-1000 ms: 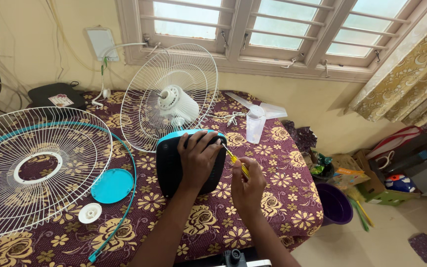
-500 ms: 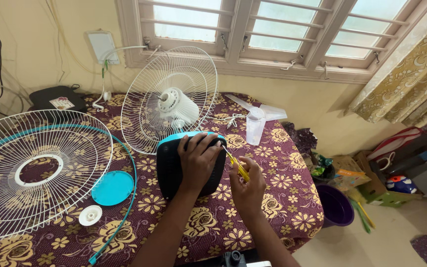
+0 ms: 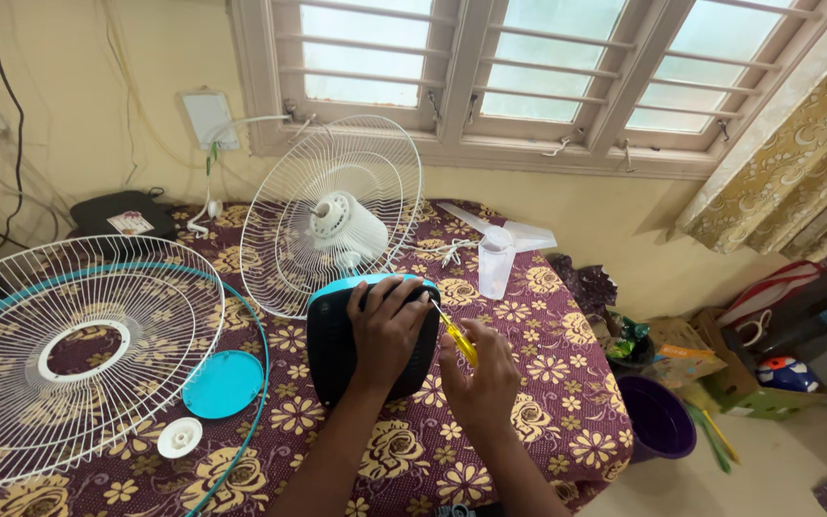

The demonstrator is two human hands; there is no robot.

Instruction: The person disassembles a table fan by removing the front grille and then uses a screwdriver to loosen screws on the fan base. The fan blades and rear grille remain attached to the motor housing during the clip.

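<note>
So the dark fan base with the teal rim sits near the front edge of the table, roughly mid-width, tipped up so its broad underside faces the person. The left hand is spread flat on that face, fingers pointing toward the far edge, pressing rather than gripping. The right hand is just beside it, toward the right edge of the table, closed around a yellow-handled screwdriver.

The bit that matters: the screwdriver's long axis runs diagonally, handle low in the right fist, shaft angling up and left so the tip meets the base's upper right edge, right by the left fingertips. The 2 hands are near each other but not touching. The right hand is the working one and the left is the nearer one to the base, since it lies on it.

Around them: the motor with rear grille stands behind the base, the loose front grille lies toward the left edge, with a teal cap beside it.
</note>
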